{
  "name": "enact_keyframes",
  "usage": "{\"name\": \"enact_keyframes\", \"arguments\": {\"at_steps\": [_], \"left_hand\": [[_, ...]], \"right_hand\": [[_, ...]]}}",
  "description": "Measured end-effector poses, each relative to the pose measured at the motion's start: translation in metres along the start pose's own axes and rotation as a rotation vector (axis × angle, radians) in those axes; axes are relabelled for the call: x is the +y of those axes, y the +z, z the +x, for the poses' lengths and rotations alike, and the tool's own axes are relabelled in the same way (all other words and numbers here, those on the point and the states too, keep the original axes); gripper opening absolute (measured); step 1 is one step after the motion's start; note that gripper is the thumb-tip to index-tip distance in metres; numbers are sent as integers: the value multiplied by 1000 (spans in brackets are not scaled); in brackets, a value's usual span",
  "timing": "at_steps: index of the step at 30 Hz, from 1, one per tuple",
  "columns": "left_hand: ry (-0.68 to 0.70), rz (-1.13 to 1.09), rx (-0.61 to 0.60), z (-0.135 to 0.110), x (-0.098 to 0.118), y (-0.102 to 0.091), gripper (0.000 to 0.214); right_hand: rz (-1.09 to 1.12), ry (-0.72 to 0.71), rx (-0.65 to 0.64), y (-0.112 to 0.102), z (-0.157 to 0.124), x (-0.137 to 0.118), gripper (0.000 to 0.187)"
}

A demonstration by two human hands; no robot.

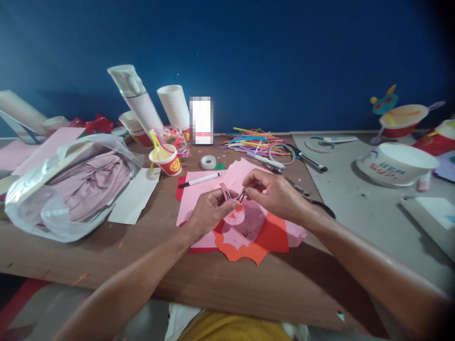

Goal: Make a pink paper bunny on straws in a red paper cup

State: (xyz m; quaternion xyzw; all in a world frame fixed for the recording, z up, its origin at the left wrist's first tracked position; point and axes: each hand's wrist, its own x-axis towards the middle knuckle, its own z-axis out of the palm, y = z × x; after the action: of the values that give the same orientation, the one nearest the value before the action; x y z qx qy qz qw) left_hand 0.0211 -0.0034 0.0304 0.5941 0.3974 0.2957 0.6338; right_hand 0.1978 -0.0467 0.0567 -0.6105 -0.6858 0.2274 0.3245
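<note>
My left hand (pixel 209 210) pinches a small pink paper cut-out (pixel 234 214) that has an orange triangle and black marks on it. My right hand (pixel 273 192) is closed in a pinch on the upper edge of the same cut-out, fingers pressed together. Both hands hover just above a stack of pink paper sheets (pixel 192 199) and a jagged orange paper shape (pixel 249 248) lying on the brown table (pixel 213 279). A black marker pen (pixel 199 180) lies on the pink paper to the left of my hands.
A roll of clear tape (pixel 208 162), a red paper cup with straws (pixel 167 160), stacked white cups (pixel 176 106) and a pile of coloured straws (pixel 254 139) stand behind. A plastic bag with cloth (pixel 71 184) lies left. White bowls (pixel 396 163) and scissors (pixel 320 204) lie right.
</note>
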Motion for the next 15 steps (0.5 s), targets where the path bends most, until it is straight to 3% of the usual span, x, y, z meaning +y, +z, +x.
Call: {"name": "enact_keyframes", "arguments": {"at_steps": [15], "left_hand": [[-4, 41, -27, 1, -1, -1, 20]], "right_hand": [[-17, -15, -2, 2, 0, 1, 6]]}}
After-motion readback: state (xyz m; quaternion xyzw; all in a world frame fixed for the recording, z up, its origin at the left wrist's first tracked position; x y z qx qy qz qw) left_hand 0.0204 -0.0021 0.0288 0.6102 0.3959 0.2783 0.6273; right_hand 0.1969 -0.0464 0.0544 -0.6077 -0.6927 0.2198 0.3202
